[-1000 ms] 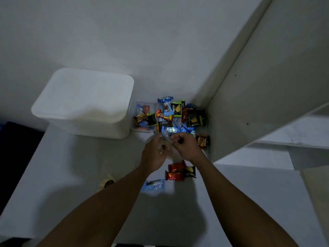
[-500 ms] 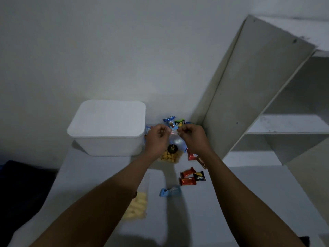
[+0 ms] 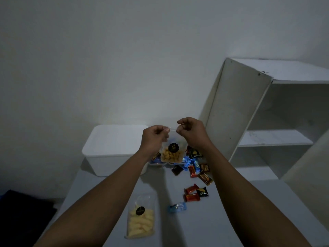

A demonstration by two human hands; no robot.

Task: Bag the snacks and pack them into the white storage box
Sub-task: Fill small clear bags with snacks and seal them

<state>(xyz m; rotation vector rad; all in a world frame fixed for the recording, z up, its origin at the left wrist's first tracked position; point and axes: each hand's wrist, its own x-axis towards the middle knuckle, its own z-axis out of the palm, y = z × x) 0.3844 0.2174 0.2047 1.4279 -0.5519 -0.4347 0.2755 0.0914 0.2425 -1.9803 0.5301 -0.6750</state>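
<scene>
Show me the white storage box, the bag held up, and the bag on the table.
white storage box [image 3: 114, 138]: head view, middle of its flat top.
held bag [image 3: 171, 155]: head view, the orange snacks inside.
lying bag [image 3: 140, 222]: head view, its pale snacks.

White shelf unit [image 3: 231, 113] stands against the wall [image 3: 106, 50].

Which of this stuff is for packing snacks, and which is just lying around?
For the job: bag of orange snacks pinched by left hand and right hand; bag of pale snacks; loose wrapped snacks; white storage box.
Just there: white shelf unit; dark shape lower left.
</scene>
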